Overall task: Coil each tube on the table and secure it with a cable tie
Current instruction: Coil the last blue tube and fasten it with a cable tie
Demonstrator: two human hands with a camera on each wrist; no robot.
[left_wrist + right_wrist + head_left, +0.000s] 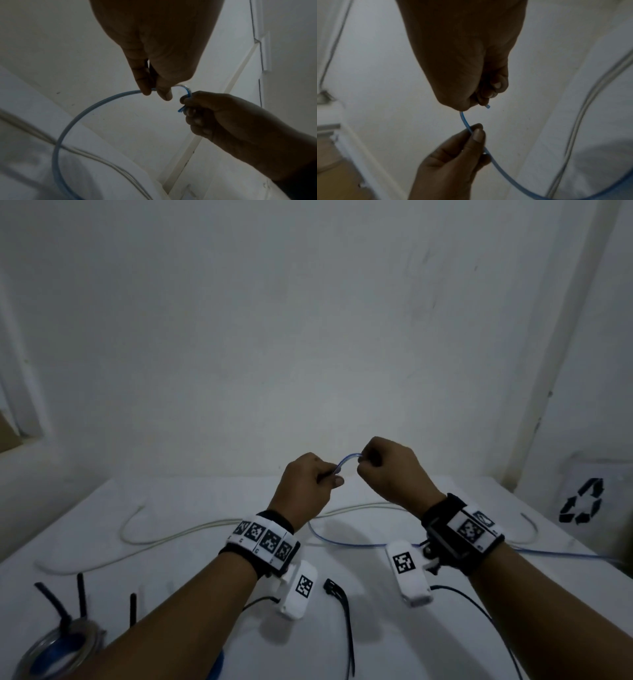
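The right hand (387, 470) pinches the free end of the blue tube (346, 458), the left hand (308, 487) pinches it just beside, both grips clenched on it above the middle of the tabletop (191, 501); the rest trails toward the right edge. The tip barely pokes past the right fingers (494, 88), so it could slip out as the first loop forms; the springy tube may drag across the white tube (164, 537) and tangle; the loose cable tie (342, 611) lies near the front edge.

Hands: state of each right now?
Left hand: pinching the blue tube a little back from its end.
Right hand: closed on the blue tube's tip.
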